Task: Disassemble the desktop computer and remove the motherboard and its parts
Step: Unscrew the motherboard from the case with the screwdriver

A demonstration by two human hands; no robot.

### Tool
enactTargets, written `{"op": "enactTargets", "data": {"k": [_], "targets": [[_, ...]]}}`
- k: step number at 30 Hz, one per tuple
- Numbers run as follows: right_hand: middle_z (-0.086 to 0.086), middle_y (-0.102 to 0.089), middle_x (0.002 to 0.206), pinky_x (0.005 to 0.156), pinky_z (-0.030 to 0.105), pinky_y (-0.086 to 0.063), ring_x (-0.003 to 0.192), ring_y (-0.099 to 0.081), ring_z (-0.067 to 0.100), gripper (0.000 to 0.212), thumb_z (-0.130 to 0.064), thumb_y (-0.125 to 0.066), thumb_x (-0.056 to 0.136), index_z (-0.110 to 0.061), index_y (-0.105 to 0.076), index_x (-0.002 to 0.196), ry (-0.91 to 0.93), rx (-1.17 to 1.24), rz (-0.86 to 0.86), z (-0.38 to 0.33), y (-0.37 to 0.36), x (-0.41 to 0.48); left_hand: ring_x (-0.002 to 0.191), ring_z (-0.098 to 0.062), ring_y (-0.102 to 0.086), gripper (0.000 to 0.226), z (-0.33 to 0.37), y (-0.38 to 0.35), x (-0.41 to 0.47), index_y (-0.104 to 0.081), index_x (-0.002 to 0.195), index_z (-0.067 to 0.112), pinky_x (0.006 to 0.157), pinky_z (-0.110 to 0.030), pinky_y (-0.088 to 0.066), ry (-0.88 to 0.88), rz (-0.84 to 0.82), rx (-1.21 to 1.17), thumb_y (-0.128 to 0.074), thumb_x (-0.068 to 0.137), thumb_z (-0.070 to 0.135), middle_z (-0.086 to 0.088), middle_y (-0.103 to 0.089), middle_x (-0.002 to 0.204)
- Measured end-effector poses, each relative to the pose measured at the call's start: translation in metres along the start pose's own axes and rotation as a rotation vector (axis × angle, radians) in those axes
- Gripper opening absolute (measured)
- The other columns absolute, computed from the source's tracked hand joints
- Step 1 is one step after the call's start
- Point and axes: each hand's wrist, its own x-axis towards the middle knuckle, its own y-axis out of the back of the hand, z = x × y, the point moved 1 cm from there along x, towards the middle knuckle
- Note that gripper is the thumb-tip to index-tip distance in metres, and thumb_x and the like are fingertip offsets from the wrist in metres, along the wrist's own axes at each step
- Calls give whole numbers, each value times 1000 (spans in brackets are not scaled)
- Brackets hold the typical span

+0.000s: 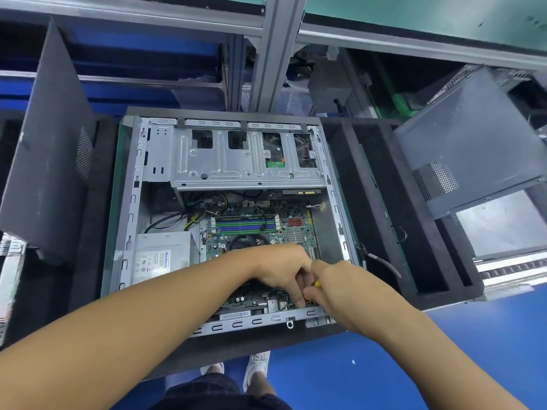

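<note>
I'm working at the near right corner of the motherboard (254,223), lying in the open case (130,232); my right hand (334,288) is gripping a yellow-handled tool (317,283); my left hand (281,270) is curling its fingers beside it, round what I cannot tell; best standing the tool upright, pressing firmly.

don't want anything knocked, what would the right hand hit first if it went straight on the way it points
Most likely the left hand: the right hand, pinching a yellow item, points up-left and nearly touches the left fingers. If it slants downward, the motherboard comes first; depth is unclear.
</note>
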Motion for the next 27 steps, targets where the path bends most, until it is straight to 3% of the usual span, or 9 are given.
{"op": "enactTargets", "data": {"k": [5,9,12,14,17,21,27], "targets": [[7,-57,110,72,35,-45,91,-55,28,27,-26,-56,97,-19,-46,122,79,7,-41,0,3,0,56,6,-53,28,0,4,1,-61,67,35,52,-8,-37,0,-55,-17,-85,75,24,23,-60,60],[-1,-53,114,80,32,-45,95,-49,19,21,-17,-60,94,-25,-52,111,112,28,-74,4,8,0,55,10,-52,21,0,6,-1,-65,74,29,54,-5,-36,7,-70,-60,-81,80,16,28,-59,57],[-5,-51,107,73,27,-41,89,-48,14,15,-30,-59,91,-30,-51,104,113,105,-95,6,12,-2,57,10,-53,26,0,3,0,-61,75,32,55,-6,-37,-2,-46,-52,-83,78,18,26,-60,61],[-8,-52,96,60,23,-35,81,-50,12,26,-50,-56,89,-30,-43,100,71,130,-89,8,12,-5,60,10,-53,24,0,1,0,-62,83,25,58,-9,-39,7,-37,-51,-84,76,19,21,-61,69],[-1,-60,99,59,31,-34,80,-52,20,39,-64,-43,92,-27,-42,103,22,56,-4,8,7,-3,64,6,-54,27,1,-3,0,-63,90,20,63,-20,-44,11,-21,-25,-85,75,23,17,-62,76],[7,-62,107,65,33,-39,92,-60,30,36,-51,-44,98,-20,-49,116,12,-36,78,4,1,4,66,5,-53,29,4,-7,0,-61,92,22,60,-14,-40,-25,26,18,-85,75,26,19,-58,77],[0,-47,105,71,30,-36,93,-55,25,22,-29,-57,95,-24,-49,114,89,20,33,6,4,3,74,-1,-56,20,0,0,0,-69,100,16,65,-4,-41,-23,-80,-53,-78,83,19,7,-66,89]]}}
